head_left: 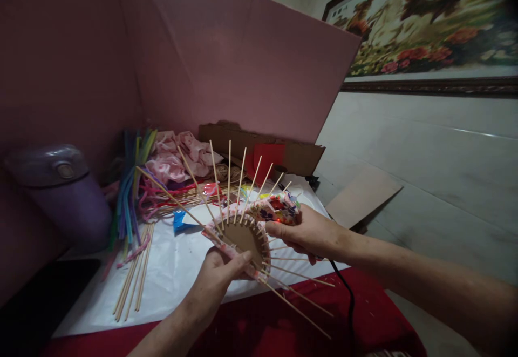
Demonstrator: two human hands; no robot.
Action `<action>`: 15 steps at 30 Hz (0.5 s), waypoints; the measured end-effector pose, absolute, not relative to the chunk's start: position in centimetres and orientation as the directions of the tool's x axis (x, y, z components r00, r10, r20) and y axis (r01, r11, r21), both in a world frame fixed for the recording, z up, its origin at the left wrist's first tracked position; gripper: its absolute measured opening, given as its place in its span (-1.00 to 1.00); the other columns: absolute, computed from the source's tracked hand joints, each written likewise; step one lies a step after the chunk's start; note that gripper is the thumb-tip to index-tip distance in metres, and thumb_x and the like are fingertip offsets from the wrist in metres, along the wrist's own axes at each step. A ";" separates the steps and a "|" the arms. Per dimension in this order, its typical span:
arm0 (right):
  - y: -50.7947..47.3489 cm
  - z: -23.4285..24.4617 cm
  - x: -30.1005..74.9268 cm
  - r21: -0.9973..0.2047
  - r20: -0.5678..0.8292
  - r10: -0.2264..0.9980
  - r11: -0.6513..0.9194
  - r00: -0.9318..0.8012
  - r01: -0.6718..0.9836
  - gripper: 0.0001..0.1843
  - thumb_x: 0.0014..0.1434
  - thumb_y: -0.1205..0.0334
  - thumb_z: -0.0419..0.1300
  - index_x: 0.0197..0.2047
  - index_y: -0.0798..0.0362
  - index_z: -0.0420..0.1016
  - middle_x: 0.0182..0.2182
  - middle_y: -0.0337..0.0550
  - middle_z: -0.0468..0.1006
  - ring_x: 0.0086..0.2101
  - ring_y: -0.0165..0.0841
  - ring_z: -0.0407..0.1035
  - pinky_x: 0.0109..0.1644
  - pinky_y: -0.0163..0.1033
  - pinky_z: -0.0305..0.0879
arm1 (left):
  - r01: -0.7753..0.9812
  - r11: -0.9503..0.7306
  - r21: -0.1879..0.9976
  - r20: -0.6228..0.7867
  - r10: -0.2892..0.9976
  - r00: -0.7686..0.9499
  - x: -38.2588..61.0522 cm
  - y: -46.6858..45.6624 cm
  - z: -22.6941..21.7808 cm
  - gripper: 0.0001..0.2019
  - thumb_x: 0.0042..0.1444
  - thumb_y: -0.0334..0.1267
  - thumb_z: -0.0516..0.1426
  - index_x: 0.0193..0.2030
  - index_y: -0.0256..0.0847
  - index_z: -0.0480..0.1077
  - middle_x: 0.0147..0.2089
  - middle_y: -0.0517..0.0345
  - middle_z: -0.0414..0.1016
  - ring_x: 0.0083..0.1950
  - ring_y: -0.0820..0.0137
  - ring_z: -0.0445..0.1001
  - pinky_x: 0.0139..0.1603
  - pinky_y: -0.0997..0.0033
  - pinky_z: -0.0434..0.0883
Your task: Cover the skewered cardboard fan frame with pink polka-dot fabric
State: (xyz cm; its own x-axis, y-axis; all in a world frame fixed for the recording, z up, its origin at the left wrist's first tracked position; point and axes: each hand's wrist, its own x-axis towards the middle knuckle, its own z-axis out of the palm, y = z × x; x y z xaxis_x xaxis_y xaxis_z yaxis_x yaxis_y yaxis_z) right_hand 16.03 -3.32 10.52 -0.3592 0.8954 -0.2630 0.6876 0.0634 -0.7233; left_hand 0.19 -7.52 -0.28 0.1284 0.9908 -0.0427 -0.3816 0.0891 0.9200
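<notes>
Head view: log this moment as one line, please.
left hand: holds disc edge | right hand: holds floral tool, red light lit | disc: sticks radiating from rim | sheet: loose sticks at left

Brown cardboard piece (239, 236), rounded on its far side, held tilted above the table by my left hand (220, 271), my thumb over its lower edge; pale pink patterned edging (212, 236) borders it. Thin wooden sticks (229, 179) fan outward around the curve, their inner ends set side by side on the rim, the outer ends spread free up, away and toward the lower right. In my right hand (309, 233), just beside the rim, I grip a floral-patterned tool (285, 206), small red light lit, black cord (345, 284) trailing below.
</notes>
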 end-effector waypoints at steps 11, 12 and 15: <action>-2.9 10.3 15.9 -0.740 -0.249 0.893 0.075 -0.375 0.669 -0.71 0.08 -0.02 0.14 -0.41 0.06 0.32 -0.76 -0.43 0.14 -0.77 -0.55 0.06 -0.82 -0.43 0.15 | -0.374 0.103 0.922 -0.041 0.985 0.171 -0.1 -7.3 -0.7 -0.78 -0.03 -0.18 0.21 -0.34 -0.33 0.50 -0.45 0.04 0.54 -0.39 0.29 0.50 -0.24 0.18 0.48; -2.9 10.3 15.9 -0.739 -0.249 0.895 0.072 -0.371 0.670 -0.71 0.08 -0.02 0.14 -0.40 0.06 0.33 -0.76 -0.43 0.14 -0.78 -0.55 0.06 -0.83 -0.43 0.14 | -0.373 0.108 0.922 -0.041 0.982 0.182 -0.1 -7.2 -0.8 -0.76 -0.03 -0.17 0.22 -0.29 -0.32 0.50 -0.42 0.03 0.55 -0.38 0.29 0.50 -0.23 0.18 0.48; -3.0 10.5 15.8 -0.731 -0.255 0.899 0.062 -0.357 0.679 -0.72 0.08 -0.01 0.15 -0.37 0.06 0.35 -0.76 -0.43 0.16 -0.78 -0.54 0.07 -0.82 -0.42 0.14 | -0.365 0.115 0.924 -0.045 0.980 0.195 -0.2 -7.1 -0.8 -0.76 -0.04 -0.16 0.22 -0.32 -0.33 0.50 -0.39 0.00 0.55 -0.37 0.29 0.50 -0.22 0.17 0.48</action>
